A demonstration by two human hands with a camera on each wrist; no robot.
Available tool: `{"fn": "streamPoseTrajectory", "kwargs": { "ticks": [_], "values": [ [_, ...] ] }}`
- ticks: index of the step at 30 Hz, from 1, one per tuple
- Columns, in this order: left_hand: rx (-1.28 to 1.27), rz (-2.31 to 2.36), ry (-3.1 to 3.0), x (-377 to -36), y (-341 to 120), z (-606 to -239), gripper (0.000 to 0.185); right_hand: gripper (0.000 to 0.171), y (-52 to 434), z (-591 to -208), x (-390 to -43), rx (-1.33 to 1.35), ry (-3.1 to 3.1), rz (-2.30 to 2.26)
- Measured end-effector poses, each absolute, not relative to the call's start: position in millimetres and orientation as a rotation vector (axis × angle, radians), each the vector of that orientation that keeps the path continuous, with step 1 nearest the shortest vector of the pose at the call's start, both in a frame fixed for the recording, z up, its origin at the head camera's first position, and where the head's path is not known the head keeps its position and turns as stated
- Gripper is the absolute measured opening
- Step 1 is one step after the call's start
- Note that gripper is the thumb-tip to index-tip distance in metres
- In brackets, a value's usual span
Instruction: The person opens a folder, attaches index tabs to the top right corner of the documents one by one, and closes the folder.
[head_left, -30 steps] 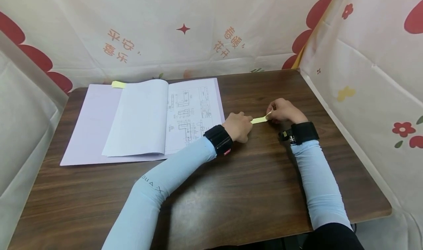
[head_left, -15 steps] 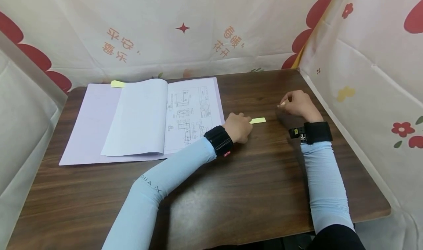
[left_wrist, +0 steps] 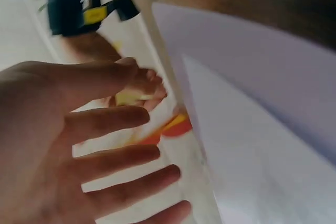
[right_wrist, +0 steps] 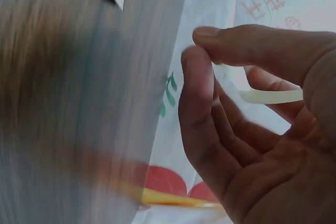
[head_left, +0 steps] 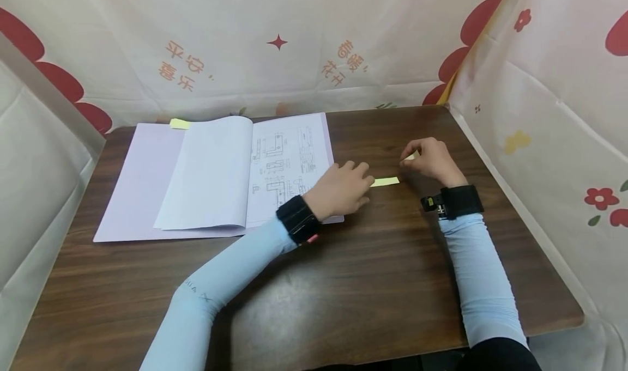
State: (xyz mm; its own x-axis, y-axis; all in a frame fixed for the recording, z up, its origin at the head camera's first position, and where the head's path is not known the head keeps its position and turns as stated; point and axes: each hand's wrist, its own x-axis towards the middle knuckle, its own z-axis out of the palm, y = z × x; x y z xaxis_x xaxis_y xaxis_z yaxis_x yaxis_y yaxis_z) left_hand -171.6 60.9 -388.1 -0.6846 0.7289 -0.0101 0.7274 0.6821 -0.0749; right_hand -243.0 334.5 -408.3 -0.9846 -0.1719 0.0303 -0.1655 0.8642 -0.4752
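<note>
Two hands at a pad of sticky tabs, dark wood bench (head_left: 343, 284).
Left hand (head_left: 340, 188) lies nearest, fingers relaxed and spread, fingertips on the yellow tab pad (head_left: 385, 182). Right hand (head_left: 429, 158), just beyond, pinches one yellow tab (head_left: 411, 156) between thumb and forefinger. Farther left, an open booklet (head_left: 245, 169) with drawings; another tab (head_left: 179, 123) at its far edge.

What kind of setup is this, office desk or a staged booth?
Likely a staged booth: a small wooden table closed in by flower-printed cloth, with only an open booklet of technical drawings and yellow sticky strips on it.
</note>
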Motion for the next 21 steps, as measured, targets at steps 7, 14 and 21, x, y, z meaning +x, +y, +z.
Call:
{"fn": "streamPoseTrajectory", "kwargs": {
  "ticks": [7,14,21],
  "values": [
    [-1.029,-0.036,-2.891,-165,-9,-389,0.048,0.016,309,-418,-245,-0.396,3.001,-0.761],
    [-0.92,-0.11,-3.077,-162,-45,-399,0.075,0.016,277,-423,-253,-0.458,2.949,-0.91],
    [-0.87,-0.143,-3.18,-163,-51,-414,0.071,0.017,233,-417,-285,-0.408,2.837,-1.094]
  ]
}}
